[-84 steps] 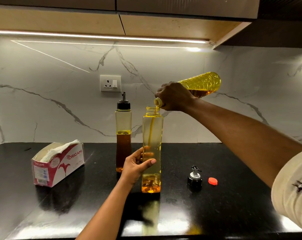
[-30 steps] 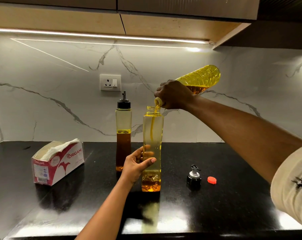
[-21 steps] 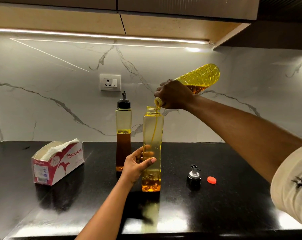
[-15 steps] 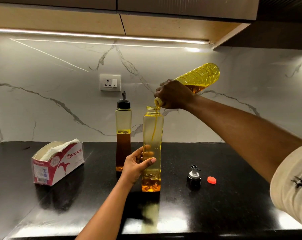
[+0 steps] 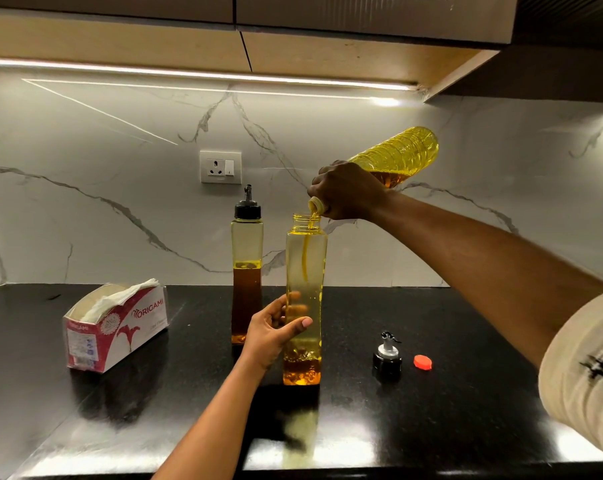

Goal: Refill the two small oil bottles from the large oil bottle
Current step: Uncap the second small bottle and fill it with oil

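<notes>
On the worktop point(image 5: 473, 393), far left, a tissue box point(image 5: 115, 327) lies well apart from our work, so that side is free room. Next stands the capped bottle point(image 5: 246, 271), roughly half full, just behind our left hand point(image 5: 270, 336), whose fingers and thumb curl round the open bottle point(image 5: 307, 265) to steady it; oil covers only its bottom. Above its mouth our right hand point(image 5: 348, 190) grips the neck of the big bottle point(image 5: 400, 154), tilted mouth-down, a thin stream falling inside. We should hold lip over mouth, tip slowly, and ease back before the shoulder. Rightward, the spout cap point(image 5: 386, 356) and red cap point(image 5: 422, 362) lie near each other under our arm; the front edge is near, so we set things down well inward.
</notes>
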### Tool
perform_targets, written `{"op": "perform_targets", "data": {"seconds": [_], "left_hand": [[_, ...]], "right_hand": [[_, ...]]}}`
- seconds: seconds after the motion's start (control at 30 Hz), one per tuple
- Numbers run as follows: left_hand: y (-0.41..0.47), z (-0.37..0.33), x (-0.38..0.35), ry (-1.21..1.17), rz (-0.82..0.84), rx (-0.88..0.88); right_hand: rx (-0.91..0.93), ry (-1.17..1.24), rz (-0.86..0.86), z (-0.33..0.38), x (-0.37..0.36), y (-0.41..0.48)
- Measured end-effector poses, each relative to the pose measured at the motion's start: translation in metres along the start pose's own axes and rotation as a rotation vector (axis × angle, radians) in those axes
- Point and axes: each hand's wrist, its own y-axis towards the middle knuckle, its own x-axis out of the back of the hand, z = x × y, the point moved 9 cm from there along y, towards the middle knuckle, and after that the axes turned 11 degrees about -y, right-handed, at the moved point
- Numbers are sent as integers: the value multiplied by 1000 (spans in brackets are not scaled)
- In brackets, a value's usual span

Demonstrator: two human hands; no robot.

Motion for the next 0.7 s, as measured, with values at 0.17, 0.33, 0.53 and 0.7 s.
{"op": "perform_targets", "data": {"seconds": [0.17, 0.33, 0.53, 0.7], "left_hand": [[-1, -1, -1, -11, 1, -3], [0, 0, 0, -7, 1, 3], [0, 0, 0, -17, 3, -6], [1, 2, 1, -19, 1, 0]], "right_hand": [[2, -5, -2, 0, 1, 1], [5, -10, 8, 0, 1, 1], [2, 2, 13, 1, 1, 1], [-7, 2, 25, -1, -1, 2]]}}
